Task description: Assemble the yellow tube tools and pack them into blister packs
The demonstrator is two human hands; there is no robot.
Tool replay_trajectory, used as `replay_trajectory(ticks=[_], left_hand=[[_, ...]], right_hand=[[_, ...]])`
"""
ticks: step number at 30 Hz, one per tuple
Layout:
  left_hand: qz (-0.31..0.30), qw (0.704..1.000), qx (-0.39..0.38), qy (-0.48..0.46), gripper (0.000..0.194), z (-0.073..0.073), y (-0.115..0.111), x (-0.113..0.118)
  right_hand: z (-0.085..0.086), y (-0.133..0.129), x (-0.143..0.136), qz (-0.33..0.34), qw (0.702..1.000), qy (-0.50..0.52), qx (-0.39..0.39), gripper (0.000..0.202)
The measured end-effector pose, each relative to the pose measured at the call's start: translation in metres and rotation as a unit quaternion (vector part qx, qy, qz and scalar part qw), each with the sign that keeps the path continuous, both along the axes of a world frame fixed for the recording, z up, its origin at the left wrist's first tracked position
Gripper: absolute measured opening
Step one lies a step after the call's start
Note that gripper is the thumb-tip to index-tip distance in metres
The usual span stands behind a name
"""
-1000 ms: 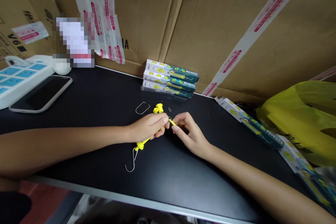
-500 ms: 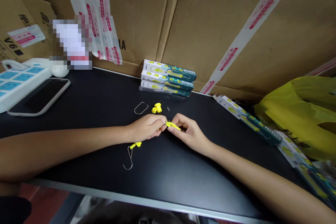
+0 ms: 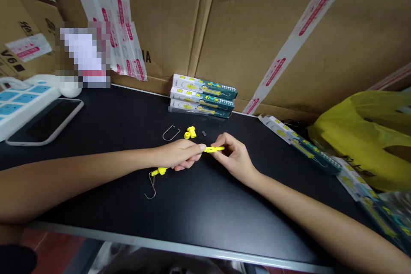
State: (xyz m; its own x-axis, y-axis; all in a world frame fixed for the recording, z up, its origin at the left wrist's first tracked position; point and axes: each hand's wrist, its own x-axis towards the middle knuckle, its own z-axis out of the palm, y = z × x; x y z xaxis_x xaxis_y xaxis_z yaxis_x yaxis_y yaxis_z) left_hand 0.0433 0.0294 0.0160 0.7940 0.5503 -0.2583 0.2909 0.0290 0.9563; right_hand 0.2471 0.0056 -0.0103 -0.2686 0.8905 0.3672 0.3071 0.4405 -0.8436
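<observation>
My left hand is closed around a yellow plastic rod, mostly hidden in the fist. From its lower left end hangs a bent metal hook. My right hand pinches a small slim yellow plastic piece between thumb and fingers. That piece's left end meets my left thumb and fingertips; how the parts join there is hidden. Just beyond my left hand lie a U-shaped wire loop, a yellow plastic cap, a smaller yellow piece and a small coil spring.
Stacked printed boxes stand at the back against cardboard. More boxes lie to the right, beside a yellow bag. A phone and a white power strip are at the left on the black table.
The slim yellow piece has turned from slanting to nearly level between my hands. The hooked end has shifted slightly left and up. The camera view has moved a little.
</observation>
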Motion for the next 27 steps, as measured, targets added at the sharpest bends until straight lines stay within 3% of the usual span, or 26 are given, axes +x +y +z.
replay_trajectory(ticks=[5, 9, 19, 23, 27], left_hand=[[-0.035, 0.999, 0.011, 0.007, 0.046, 0.001, 0.001, -0.002], [-0.040, 0.999, -0.005, -0.002, 0.039, -0.001, 0.003, -0.003], [-0.031, 0.999, 0.003, -0.034, 0.024, -0.005, 0.004, -0.003], [0.005, 0.997, -0.010, -0.082, 0.025, -0.009, 0.004, -0.001], [0.118, 0.980, -0.013, -0.159, 0.023, -0.012, 0.005, 0.002]], right_hand=[[0.000, -0.001, 0.000, 0.013, 1.000, 0.012, 0.001, 0.011], [0.001, 0.000, 0.000, 0.010, 1.000, 0.026, -0.007, 0.012], [0.000, 0.010, 0.004, -0.050, 0.997, 0.058, -0.023, 0.023], [0.000, 0.013, 0.003, -0.053, 0.996, 0.060, -0.031, 0.021], [0.001, 0.014, 0.002, -0.039, 0.996, 0.054, -0.052, 0.018]])
